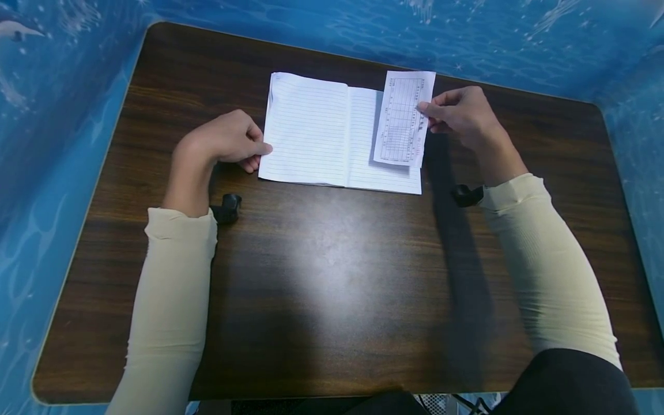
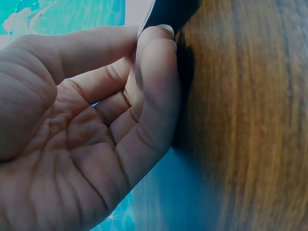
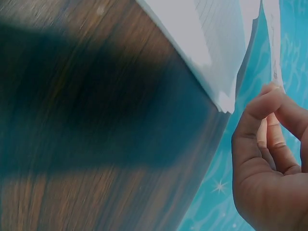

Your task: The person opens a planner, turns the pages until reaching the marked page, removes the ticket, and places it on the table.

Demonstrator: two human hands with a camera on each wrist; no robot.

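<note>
An open lined notebook [image 1: 306, 129] lies toward the far side of the table, its pages facing up. At its left edge my left hand [image 1: 230, 138] pinches the pages between thumb and fingers; in the left wrist view the fingers [image 2: 156, 62] curl close to the wood. My right hand [image 1: 464, 112] pinches the right edge of a printed paper slip [image 1: 402, 118] with a table grid on it. The slip is raised over the right page and casts a shadow there. In the right wrist view, the slip [image 3: 273, 48] shows nearly edge-on above the thumb and fingertips.
Dark wood-grain table [image 1: 332, 300] with rounded corners spans the view, against a blue sea-patterned backdrop [image 1: 332, 26]. Black wrist mounts [image 1: 226, 208] sit at both cuffs. Cables [image 1: 474, 403] show below the near edge.
</note>
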